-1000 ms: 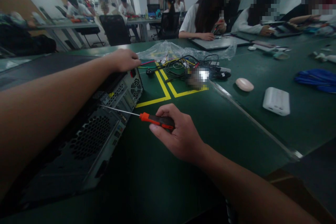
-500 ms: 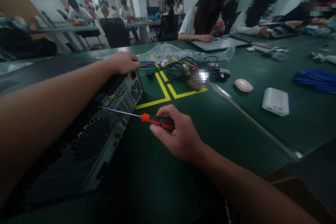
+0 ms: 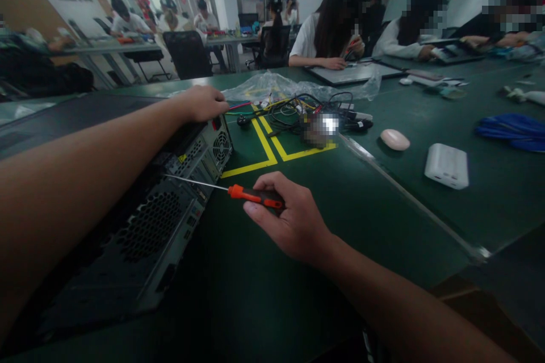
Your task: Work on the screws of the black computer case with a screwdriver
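A black and grey desktop computer case (image 3: 151, 227) lies on the green table at the left, its rear panel with vents and ports facing right. Over its far top corner my left hand (image 3: 206, 103) bends its fingers around the edge; the forearm crosses above the case and hides part of it. My right hand (image 3: 293, 215) is closed around the red and black handle of a screwdriver (image 3: 238, 191). The long shaft points left, its tip at the case's rear edge beneath my left forearm. What the tip meets is too dark to make out.
Tangled cables (image 3: 293, 110) and clear plastic sheeting (image 3: 264, 84) lie beyond the case, near yellow tape (image 3: 251, 169). Farther right are a pale oval object (image 3: 395, 139), a white box-shaped device (image 3: 447, 165) and a blue bundle (image 3: 513, 131). Other people sit across the table.
Hardly anything differs. The view has shifted very slightly; both hands, the screwdriver and the computer case keep their places relative to one another.
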Motion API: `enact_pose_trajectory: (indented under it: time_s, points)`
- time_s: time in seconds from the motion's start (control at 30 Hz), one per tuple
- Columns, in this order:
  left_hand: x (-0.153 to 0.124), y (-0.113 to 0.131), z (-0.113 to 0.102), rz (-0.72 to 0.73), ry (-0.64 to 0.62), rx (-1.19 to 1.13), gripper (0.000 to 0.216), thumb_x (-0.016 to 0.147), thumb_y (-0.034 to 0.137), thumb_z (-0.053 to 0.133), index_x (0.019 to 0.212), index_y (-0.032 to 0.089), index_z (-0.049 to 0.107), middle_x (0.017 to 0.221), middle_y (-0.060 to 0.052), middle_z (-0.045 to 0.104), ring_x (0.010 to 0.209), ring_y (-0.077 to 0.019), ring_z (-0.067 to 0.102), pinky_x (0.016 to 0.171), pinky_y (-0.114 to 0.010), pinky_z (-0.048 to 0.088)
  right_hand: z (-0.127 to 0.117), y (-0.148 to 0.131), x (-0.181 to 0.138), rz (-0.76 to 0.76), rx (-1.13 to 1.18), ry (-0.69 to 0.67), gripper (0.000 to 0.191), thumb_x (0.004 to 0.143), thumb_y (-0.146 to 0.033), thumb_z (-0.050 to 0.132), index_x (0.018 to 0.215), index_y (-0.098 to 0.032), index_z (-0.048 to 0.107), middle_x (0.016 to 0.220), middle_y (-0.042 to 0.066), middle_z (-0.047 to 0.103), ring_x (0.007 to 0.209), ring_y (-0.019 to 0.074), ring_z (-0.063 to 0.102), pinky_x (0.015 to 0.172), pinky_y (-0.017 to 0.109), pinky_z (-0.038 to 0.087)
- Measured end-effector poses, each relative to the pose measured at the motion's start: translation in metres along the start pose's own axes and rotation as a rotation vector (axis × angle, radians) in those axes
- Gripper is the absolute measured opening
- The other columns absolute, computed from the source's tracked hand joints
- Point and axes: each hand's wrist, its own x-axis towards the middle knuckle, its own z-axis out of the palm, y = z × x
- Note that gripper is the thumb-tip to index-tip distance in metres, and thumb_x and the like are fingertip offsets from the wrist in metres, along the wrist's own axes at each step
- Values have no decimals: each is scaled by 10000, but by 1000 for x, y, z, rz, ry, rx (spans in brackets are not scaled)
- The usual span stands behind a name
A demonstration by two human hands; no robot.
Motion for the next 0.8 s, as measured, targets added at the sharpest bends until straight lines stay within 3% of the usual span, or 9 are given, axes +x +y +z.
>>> enact_pose_trajectory:
  time_s: [0.33, 0.6, 0.8]
  points:
    - [4, -3, 1, -1, 6, 1, 787, 1024, 659, 428, 1521, 243, 875, 1382, -151, 876, 1302, -406, 759, 1115, -477, 586, -3, -2, 0, 28, -34, 22, 199, 1066, -424, 790, 1028, -230, 764, 919, 19, 770, 750, 175, 612, 740, 325, 473]
    - [1, 0, 0, 17, -8, 1, 814, 1012, 606, 383, 1534, 204, 861, 1397, -184, 868, 1284, -391, 763, 1109, -469, 574, 2, 2, -1, 75, -11, -81, 232, 1164, -437, 666, 1138, -227, 759, 862, -7, 727, 742, 173, 612, 726, 320, 436]
    - [2, -2, 1, 13, -2, 12, 792, 1012, 632, 390, 1496, 233, 873, 1400, -152, 868, 1296, -384, 755, 1097, -434, 566, 4, 4, -4, 60, -39, -87, 268, 1036, -405, 795, 1216, -272, 648, 896, -38, 714, 721, 166, 604, 720, 314, 430]
